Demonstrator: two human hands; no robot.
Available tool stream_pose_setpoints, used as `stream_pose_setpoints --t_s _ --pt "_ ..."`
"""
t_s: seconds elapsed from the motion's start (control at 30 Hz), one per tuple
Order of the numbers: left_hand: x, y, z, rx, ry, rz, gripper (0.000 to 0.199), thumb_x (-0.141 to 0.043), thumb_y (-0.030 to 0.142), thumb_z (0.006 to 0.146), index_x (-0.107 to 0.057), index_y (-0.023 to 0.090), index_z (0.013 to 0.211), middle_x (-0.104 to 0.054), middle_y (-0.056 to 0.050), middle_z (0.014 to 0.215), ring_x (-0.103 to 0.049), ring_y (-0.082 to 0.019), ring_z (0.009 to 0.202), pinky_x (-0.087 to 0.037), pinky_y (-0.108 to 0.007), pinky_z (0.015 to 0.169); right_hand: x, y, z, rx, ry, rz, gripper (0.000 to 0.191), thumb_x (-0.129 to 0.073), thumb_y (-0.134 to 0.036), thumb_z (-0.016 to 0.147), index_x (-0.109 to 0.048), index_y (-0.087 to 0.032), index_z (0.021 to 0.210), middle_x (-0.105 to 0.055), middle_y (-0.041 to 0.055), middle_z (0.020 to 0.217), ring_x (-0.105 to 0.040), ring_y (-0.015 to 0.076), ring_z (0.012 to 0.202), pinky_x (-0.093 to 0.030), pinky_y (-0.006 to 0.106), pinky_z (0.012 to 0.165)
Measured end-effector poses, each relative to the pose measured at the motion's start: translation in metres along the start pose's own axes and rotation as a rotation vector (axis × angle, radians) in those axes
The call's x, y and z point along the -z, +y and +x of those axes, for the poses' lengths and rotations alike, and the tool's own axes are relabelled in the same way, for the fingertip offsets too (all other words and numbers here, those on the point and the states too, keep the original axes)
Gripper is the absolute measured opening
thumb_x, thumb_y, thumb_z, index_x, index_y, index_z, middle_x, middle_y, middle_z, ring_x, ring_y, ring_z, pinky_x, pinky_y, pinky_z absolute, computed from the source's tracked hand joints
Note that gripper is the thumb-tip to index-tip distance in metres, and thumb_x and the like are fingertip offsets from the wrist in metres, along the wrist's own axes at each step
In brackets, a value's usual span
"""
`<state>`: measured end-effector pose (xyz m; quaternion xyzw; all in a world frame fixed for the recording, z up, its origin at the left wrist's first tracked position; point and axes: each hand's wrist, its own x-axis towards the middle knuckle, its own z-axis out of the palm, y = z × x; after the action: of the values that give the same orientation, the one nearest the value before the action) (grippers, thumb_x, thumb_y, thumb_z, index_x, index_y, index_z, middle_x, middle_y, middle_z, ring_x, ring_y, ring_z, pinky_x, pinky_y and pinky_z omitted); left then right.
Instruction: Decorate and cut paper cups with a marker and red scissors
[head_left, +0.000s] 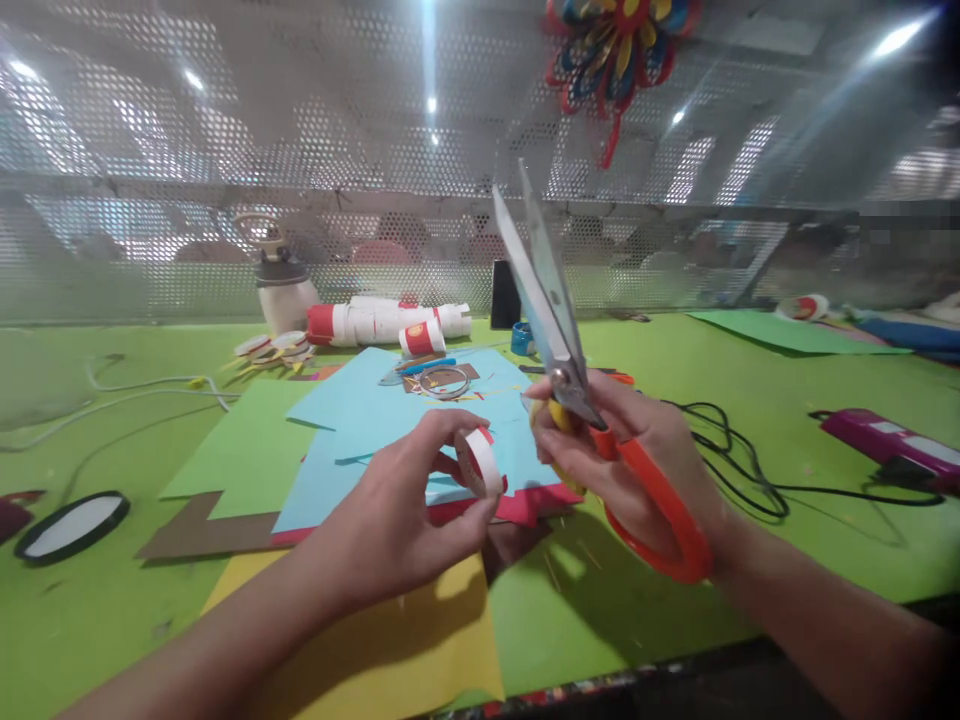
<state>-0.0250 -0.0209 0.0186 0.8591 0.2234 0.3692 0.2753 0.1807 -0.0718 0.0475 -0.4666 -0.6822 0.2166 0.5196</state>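
My left hand (pixel 420 500) pinches a small white ring with red on its edge (pixel 484 460), which looks cut from a paper cup, between thumb and fingers. To its right, my right hand (pixel 622 450) is wrapped round a pair of large scissors (pixel 551 320). Their orange handle loop hangs over the wrist side, and the blades point upward, slightly parted. Something yellow (pixel 556 425) shows among the right fingers; I cannot tell whether it belongs to the scissors. Under both hands lie light blue paper sheets (pixel 330 400) and a yellow sheet (pixel 390 640).
Stacked paper cups (pixel 375 323) and a bottle (pixel 285 290) stand near the perforated panel at the back. A blue tape roll (pixel 523 340) and a black phone-like slab (pixel 505 295) are behind the hands. A black cable (pixel 735 460) runs to a purple device (pixel 889 440) at right.
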Motion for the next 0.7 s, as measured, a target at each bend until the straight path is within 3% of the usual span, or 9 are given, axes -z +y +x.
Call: stream_pose_setpoints --t_s 0.17,0.3,0.4,0.57,0.7 --pt "0.005 0.005 0.005 0.106 0.002 -0.254 0.037 -0.064 0.017 0.083 -0.052 0.018 0.118 -0.066 -0.008 0.107 -0.067 -0.018 0.094 -0.060 -0.033 0.083 0.018 0.021 0.014 0.023 0.017 -0.230 0.032 -0.058 -0.016 0.077 -0.060 -0.020 0.109 -0.066 0.0005 0.079 -0.063 0.0135 0.064 -0.052 0.023 0.054" --pt "0.015 0.004 0.006 0.183 0.011 -0.403 0.041 -0.067 0.025 0.085 -0.057 0.020 0.124 -0.067 -0.011 0.112 -0.067 -0.024 0.101 -0.059 -0.037 0.083 0.020 0.037 0.022 0.056 0.027 -0.291 0.036 -0.059 -0.017 0.075 -0.061 -0.018 0.111 -0.069 0.0047 0.088 -0.067 0.0171 0.073 -0.055 0.026 0.061" --pt "0.022 0.002 0.006 0.176 0.002 -0.532 0.045 -0.068 0.027 0.085 -0.058 0.024 0.129 -0.069 -0.010 0.112 -0.069 -0.024 0.100 -0.060 -0.036 0.081 0.016 0.036 0.020 0.086 0.039 -0.331 0.029 -0.060 -0.024 0.081 -0.062 -0.017 0.109 -0.069 0.0050 0.082 -0.066 0.0177 0.068 -0.057 0.029 0.060" --pt "0.027 0.002 0.008 0.136 0.042 -0.649 0.045 -0.072 0.025 0.082 -0.060 0.024 0.126 -0.062 -0.014 0.129 -0.068 -0.025 0.100 -0.061 -0.036 0.078 0.012 0.029 0.014 0.172 0.042 -0.406 0.026 -0.061 -0.030 0.086 -0.065 -0.016 0.107 -0.071 0.0063 0.085 -0.067 0.0186 0.069 -0.057 0.031 0.061" --pt "0.031 0.002 0.009 0.133 0.014 -0.708 0.042 -0.071 0.028 0.082 -0.060 0.023 0.122 -0.065 -0.014 0.123 -0.068 -0.023 0.093 -0.060 -0.033 0.070 0.015 0.030 0.014 0.256 0.040 -0.484 0.024 -0.060 -0.029 0.087 -0.065 -0.015 0.105 -0.072 0.0072 0.090 -0.067 0.0189 0.074 -0.056 0.033 0.067"
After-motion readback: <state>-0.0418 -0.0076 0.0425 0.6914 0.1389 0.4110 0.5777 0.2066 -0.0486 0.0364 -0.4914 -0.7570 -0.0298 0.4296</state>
